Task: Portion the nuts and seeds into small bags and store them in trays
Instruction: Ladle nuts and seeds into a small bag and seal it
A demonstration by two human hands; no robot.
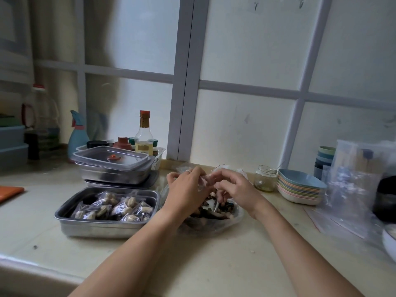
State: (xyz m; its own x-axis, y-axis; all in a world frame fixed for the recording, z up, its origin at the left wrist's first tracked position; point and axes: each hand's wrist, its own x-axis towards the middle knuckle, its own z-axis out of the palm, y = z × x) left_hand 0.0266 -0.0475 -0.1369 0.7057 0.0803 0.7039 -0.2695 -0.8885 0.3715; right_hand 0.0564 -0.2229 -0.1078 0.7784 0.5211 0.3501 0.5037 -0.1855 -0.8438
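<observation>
In the head view, the two forearms come in from the bottom edge and reach forward over the pale counter (214, 264). The left hand (186, 189) and the right hand (235, 188) meet in the middle of the picture. Both have curled fingers, and together they pinch a small bag (204, 179) of clear plastic between them. The left hand holds it from the left side and the right hand from the right side. What is inside the small bag is too blurred to tell. The left hand has a ring (188, 171) on one finger.

Just below the hands, the loose nuts and seeds (214, 212) lie in a dark pile on a sheet of clear plastic. The wrists hide part of it.

To the left of the pile, just beside it, stands an open steel tray (64, 216). Inside it lie many filled bags (113, 205), side by side. Behind this tray stands a second steel tray with a clear lid (111, 157), and behind that a tall bottle (144, 133).

To the right of the hands, near the wall, stand a glass jar (265, 177) and a stack of coloured plates (300, 188). Farther right lie more clear plastic bags (347, 189).
</observation>
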